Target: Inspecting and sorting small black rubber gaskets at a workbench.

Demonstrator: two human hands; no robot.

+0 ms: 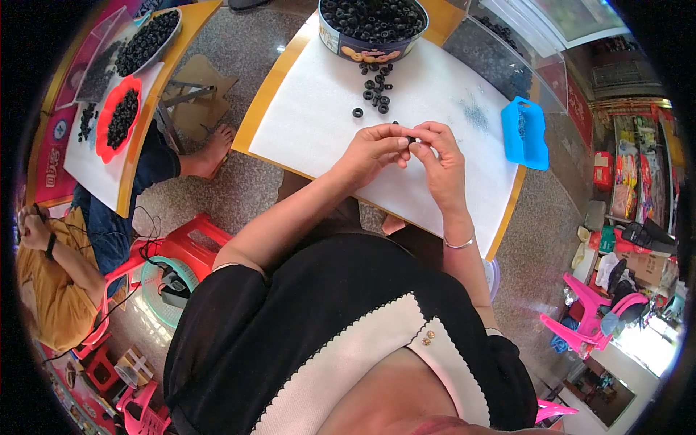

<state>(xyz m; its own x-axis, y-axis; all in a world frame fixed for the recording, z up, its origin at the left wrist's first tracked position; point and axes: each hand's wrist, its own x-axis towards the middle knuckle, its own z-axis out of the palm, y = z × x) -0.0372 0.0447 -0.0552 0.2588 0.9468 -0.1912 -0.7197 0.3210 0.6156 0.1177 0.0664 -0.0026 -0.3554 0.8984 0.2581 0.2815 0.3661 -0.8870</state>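
Over the white sheet on the table, my left hand (378, 151) and my right hand (440, 158) meet fingertip to fingertip. Between them they pinch a small black ring-shaped part (412, 140), mostly covered by the fingers. Just beyond my hands lie several loose black rings (377, 96) in a short trail. They lead up to a round tin (339, 45) heaped with the same black parts. A blue plastic scoop-like tray (535, 148) rests at the table's right edge, with small bits inside.
A clear plastic bin (500, 61) stands at the far right of the white sheet (304, 109). At left, another table carries a red dish (107, 138) and a bowl (174, 29) of black parts. A person (65, 261) sits there beside a red stool (196, 239).
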